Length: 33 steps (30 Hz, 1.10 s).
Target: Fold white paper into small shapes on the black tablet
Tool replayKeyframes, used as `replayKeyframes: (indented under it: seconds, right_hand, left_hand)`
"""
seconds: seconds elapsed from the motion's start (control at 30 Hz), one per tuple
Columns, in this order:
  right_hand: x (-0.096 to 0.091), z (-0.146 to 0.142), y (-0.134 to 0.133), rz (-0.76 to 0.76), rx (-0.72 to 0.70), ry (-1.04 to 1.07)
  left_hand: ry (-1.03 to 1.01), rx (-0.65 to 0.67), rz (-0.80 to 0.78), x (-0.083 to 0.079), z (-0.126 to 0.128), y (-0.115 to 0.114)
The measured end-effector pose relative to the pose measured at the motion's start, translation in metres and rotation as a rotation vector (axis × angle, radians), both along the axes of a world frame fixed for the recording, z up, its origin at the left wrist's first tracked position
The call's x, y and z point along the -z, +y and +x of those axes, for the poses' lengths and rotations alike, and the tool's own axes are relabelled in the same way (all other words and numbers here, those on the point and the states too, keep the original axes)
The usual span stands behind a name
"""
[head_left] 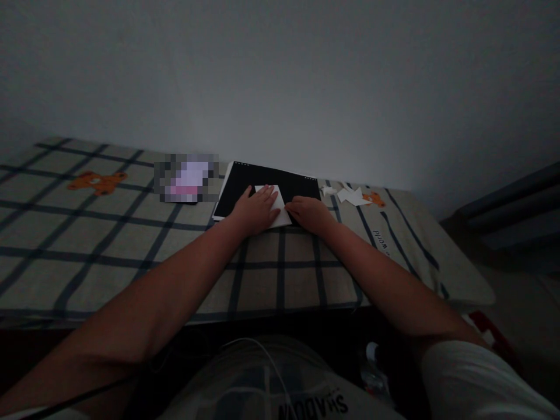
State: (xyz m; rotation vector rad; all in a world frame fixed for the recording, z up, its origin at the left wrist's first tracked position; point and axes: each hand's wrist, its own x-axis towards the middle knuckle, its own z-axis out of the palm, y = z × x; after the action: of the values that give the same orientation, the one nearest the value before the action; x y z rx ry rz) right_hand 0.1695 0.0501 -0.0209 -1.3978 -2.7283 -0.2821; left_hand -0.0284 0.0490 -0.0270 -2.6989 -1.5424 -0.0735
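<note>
A small piece of white paper [283, 218] lies on a black spiral-hole pad [271, 174]; part of it is covered by fingers. My left hand [257, 211] rests flat across the paper with its fingers apart, pressing it to the pad. At the paper's right edge is my right hand [308, 213], its fingers curled together and the fingertips closed at that edge. Whether the paper is folded under my left hand cannot be seen. To the right of the pad lie white folded paper pieces [352, 196] and a smaller crumpled white piece [328, 191].
A checked cloth [188, 286] with bear prints covers the surface, which meets a grey wall [280, 76] behind. A phone-like device with a blurred screen [190, 178] lies left of the pad. A clear bottle [373, 370] is below the front edge, and a thin white cable [266, 356] crosses my shirt.
</note>
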Motion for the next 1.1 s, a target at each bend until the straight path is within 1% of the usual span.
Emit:
replayKeyframes:
  seconds: [0.07,0.17,0.23,0.33,0.47,0.6,0.7,0.83,0.9,1.0,1.1]
  right_hand:
    - [-0.001,-0.001,0.001,-0.012,-0.006,0.003]
    - [-0.002,0.000,0.000,-0.041,-0.052,-0.006]
    - [-0.003,0.003,-0.005,-0.063,-0.067,0.006]
    - [-0.005,0.008,-0.017,-0.087,-0.051,0.032]
    - [-0.008,0.010,-0.028,-0.115,-0.049,0.000]
    - [-0.010,0.013,-0.032,-0.137,-0.067,-0.020]
    - [-0.015,0.016,-0.032,-0.183,-0.101,-0.020]
    - [-0.025,0.019,-0.022,-0.259,-0.203,0.060]
    - [-0.027,0.018,-0.012,-0.248,-0.217,0.151]
    - [-0.021,0.015,0.008,-0.163,-0.224,0.237]
    - [-0.007,0.013,0.024,-0.127,-0.273,0.252]
  left_hand:
    - [-0.002,-0.016,-0.008,0.000,-0.001,0.001]
    - [-0.006,-0.026,-0.026,0.000,-0.001,0.001]
    - [-0.007,-0.024,-0.035,0.001,-0.001,0.001]
    - [-0.005,-0.021,-0.042,0.001,-0.001,0.001]
    - [0.007,-0.027,-0.051,0.001,-0.001,0.003]
    - [0.009,-0.029,-0.051,0.001,-0.001,0.003]
    - [0.005,-0.021,-0.033,0.002,-0.002,0.003]
    - [0.003,-0.015,-0.029,0.003,-0.003,0.003]
    - [-0.002,0.002,-0.035,0.002,-0.004,0.002]
    - [-0.014,0.055,-0.038,-0.002,-0.006,0.002]
    - [-0.026,0.102,-0.014,-0.004,-0.008,0.002]
